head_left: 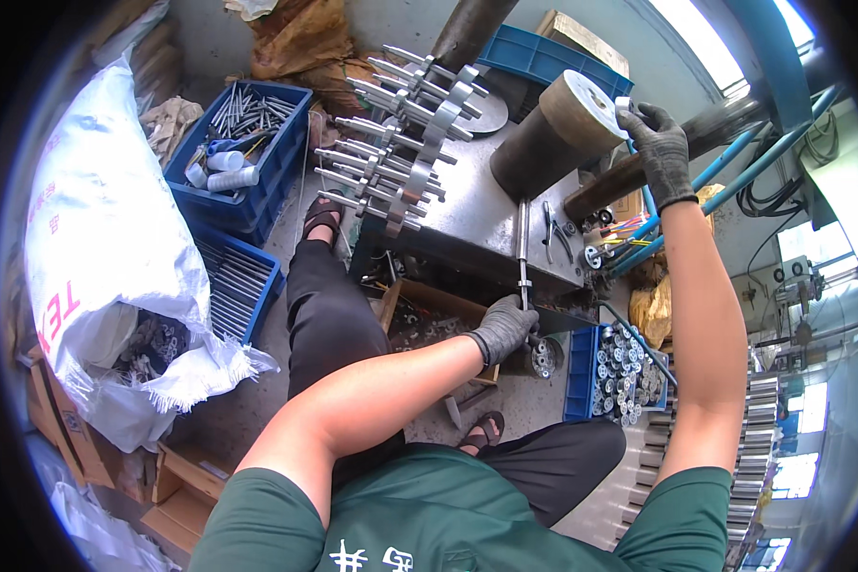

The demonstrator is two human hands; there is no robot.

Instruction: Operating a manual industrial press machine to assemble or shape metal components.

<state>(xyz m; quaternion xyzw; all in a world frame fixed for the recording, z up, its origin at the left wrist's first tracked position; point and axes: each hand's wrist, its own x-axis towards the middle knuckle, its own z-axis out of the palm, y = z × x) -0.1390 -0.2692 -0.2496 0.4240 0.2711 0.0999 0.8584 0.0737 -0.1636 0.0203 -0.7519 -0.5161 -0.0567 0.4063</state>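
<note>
My left hand (505, 329), in a dark grey glove, is closed round the lower end of a slim metal rod (523, 238). The rod stretches away from me over the metal bench top, its far end by the foot of a thick dark cylinder (543, 148). My right hand (663, 153), gloved too, is raised beside the cylinder's pale round end face (586, 100). Its fingers pinch a small silver round piece (623, 105) at the edge of that face. Pliers (555, 234) lie on the bench to the right of the rod.
Left of the cylinder stands a curved metal rack (418, 176) bristling with rods. Blue crates (300, 124) of metal parts and a white woven sack (114, 219) are at my left. Another blue crate (582, 381) of small round parts sits at right, near blue pipes (734, 195).
</note>
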